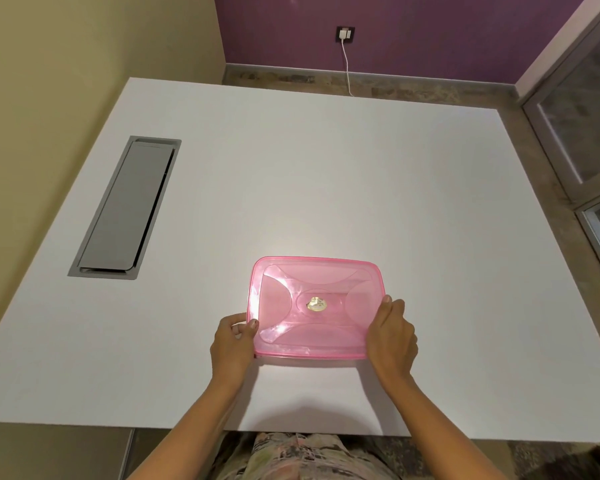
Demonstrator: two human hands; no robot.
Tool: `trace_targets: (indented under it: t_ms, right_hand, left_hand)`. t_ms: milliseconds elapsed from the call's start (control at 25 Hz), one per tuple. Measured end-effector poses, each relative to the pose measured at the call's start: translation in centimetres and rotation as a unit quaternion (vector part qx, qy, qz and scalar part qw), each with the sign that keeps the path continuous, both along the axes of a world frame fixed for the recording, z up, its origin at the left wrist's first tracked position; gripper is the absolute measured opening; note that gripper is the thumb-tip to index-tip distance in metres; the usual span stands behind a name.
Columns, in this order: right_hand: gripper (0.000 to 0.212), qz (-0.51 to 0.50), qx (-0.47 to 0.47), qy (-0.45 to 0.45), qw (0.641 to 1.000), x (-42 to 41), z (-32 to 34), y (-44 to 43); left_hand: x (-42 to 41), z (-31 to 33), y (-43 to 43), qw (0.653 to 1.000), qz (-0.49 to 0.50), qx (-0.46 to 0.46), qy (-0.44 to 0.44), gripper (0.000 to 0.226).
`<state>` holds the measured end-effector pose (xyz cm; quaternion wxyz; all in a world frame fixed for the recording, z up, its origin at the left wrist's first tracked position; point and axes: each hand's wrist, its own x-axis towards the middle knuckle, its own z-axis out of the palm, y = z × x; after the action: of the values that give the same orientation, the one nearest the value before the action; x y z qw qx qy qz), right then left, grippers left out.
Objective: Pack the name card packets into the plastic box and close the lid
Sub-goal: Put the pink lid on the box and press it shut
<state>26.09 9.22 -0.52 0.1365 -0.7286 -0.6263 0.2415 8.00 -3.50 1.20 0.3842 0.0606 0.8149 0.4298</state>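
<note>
A translucent pink plastic box [312,289] lies on the white table [326,185], near its front edge, with its pink lid on top and a small gold sticker at the lid's middle. My left hand [232,344] grips the box's left near corner, thumb on the lid. My right hand [392,330] grips the right side, thumb on the lid's rim. No name card packets show on the table; the box's inside is too hazy to read.
A grey cable hatch [125,209] is set into the table at the left. A white charger and cord [345,53] hang from a wall socket at the back. A glass door frame [575,140] stands at the right.
</note>
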Motion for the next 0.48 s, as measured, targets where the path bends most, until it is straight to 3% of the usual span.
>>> trace_targets:
  t_ms: [80, 240, 400, 480]
  right_hand:
    - [0.035, -0.002, 0.014, -0.016, 1.0, -0.2, 0.2, 0.0]
    - [0.026, 0.07, 0.191, -0.11, 0.973, -2.6, 0.8, 1.0]
    - [0.023, 0.28, 0.194, -0.061, 0.938, -10.3, 1.3, 3.2]
    - [0.02, 0.408, 0.207, -0.123, 0.881, -14.2, 0.6, 3.5]
  left_hand:
    - [-0.1, -0.1, 0.1, 1.0, 0.01, -0.01, -0.001, 0.022]
    - [0.1, 0.3, 0.4, 0.999, -0.027, -0.022, 0.036, 0.015]
    - [1.2, 0.0, 1.2, 0.993, -0.017, -0.049, 0.109, 0.014]
    - [2.0, 0.2, 2.2, 0.988, 0.035, -0.098, 0.11, 0.019]
